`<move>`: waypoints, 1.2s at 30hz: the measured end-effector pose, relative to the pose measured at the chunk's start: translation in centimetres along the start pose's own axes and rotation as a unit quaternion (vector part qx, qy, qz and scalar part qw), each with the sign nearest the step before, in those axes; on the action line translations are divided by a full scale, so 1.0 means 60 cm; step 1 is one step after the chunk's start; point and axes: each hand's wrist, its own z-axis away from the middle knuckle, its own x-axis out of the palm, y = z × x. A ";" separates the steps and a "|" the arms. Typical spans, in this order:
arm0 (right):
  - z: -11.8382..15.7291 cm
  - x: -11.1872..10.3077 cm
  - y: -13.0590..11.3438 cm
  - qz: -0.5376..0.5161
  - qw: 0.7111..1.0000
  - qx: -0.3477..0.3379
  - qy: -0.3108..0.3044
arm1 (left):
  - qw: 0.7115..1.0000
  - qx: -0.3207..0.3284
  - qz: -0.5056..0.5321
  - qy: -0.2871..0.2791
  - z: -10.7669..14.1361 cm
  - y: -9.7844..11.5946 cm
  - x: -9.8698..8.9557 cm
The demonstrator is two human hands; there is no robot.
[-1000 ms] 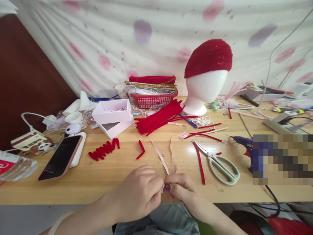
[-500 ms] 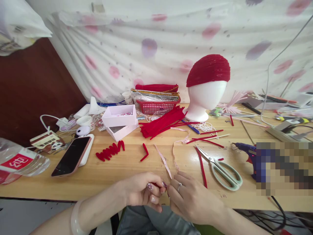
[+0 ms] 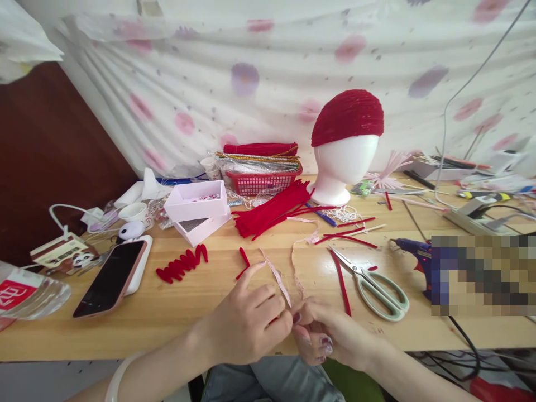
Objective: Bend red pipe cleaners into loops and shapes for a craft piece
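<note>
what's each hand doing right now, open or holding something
Left hand: partly curled, index finger stretched out; whether it holds anything cannot be told.
Right hand: fingers bent, against the left fingertips; any grip is hidden.

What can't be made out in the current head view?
All in the head view:
- Anything between the left hand and right hand: hidden by the hands themselves.
- Back of the blue glue gun: masked by pixelation.
- One end of the water bottle: cut off by the left edge.
- Markings on the pale pink tape: too small.
</note>
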 end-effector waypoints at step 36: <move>-0.011 0.007 0.028 -0.097 0.991 -0.087 0.041 | 0.987 0.046 -0.092 0.123 0.005 0.002 0.032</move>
